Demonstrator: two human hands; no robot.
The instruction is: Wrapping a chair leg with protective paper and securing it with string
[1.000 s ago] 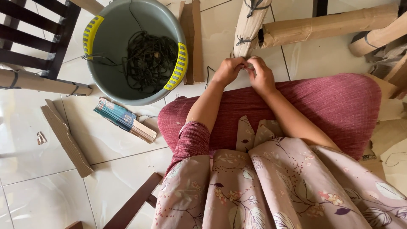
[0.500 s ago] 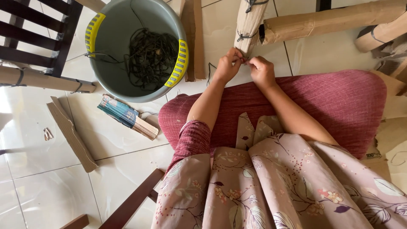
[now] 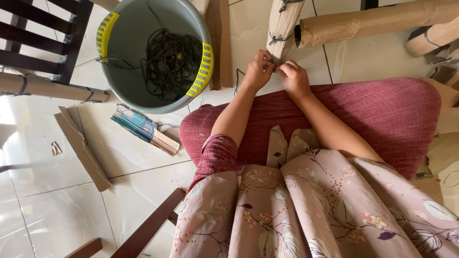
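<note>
My left hand (image 3: 258, 70) and my right hand (image 3: 294, 76) meet fingertip to fingertip above my red-clad knees, at the lower end of a rolled cardboard tube (image 3: 282, 24) tied with dark cord. Both hands pinch a thin dark cord (image 3: 276, 67) at the tube's end; the cord is mostly hidden by my fingers. A grey basin (image 3: 143, 98) with yellow handles stands to the left, with a tangle of dark cord (image 3: 173, 62) inside.
More rolled cardboard tubes (image 3: 377, 21) lie at the top right and one (image 3: 48, 88) at the left. A dark wooden chair (image 3: 43, 33) stands top left. A cardboard strip (image 3: 82, 148) and a folded blue fan (image 3: 146, 130) lie on the white tiles.
My hands have moved slightly up toward the tube's end and their fingertips have drawn together on the cord. The view shifted a little.
</note>
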